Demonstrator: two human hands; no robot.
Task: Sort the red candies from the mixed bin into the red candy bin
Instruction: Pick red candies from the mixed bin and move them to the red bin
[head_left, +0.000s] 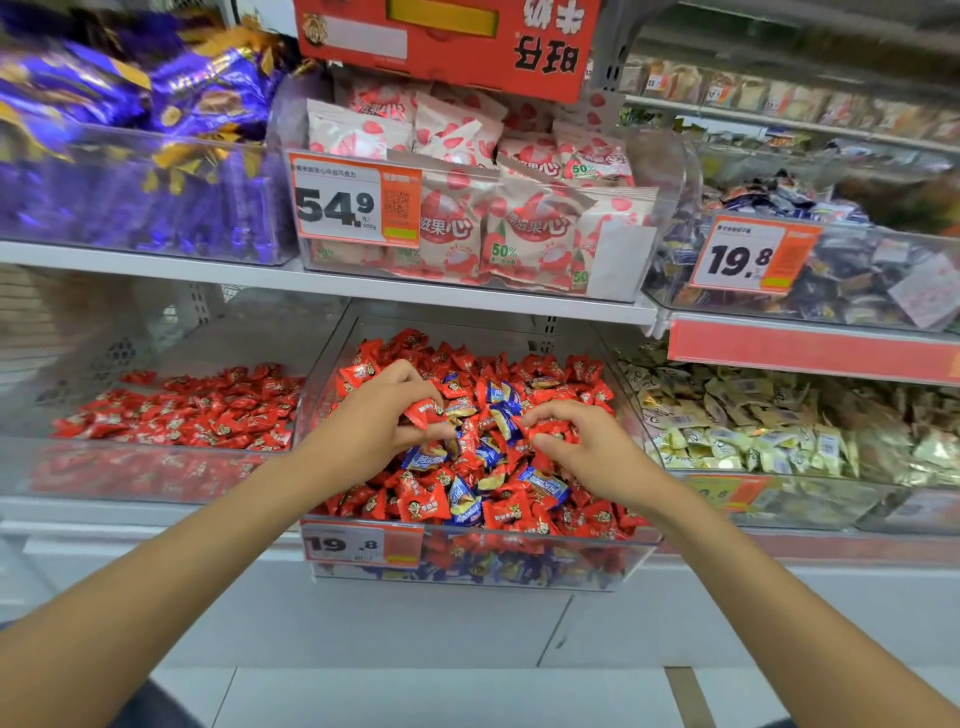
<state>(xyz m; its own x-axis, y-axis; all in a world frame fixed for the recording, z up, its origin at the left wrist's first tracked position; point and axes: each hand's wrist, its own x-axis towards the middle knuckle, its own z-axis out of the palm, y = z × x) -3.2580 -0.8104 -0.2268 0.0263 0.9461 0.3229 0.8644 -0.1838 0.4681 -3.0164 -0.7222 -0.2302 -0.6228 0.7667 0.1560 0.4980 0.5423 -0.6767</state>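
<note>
The clear mixed bin (524, 558) on the lower shelf holds a heap of red candies (550, 371) with blue candies (543, 486) among them. Both hands are inside it. My left hand (382, 421) curls its fingers round red candies (423, 411) at the heap's left middle. My right hand (582, 447) pinches red candies (553, 431) near the middle. The red candy bin (156, 470), to the left on the same shelf, holds only red candies in a low layer.
A bin of pale gold candies (779, 431) stands to the right. The shelf above carries purple candies (130, 197), pink-white bags (493, 218) and dark mixed candies (831, 270). Price tags (358, 543) hang on the bin fronts. The white shelf edge (363, 288) overhangs the lower bins.
</note>
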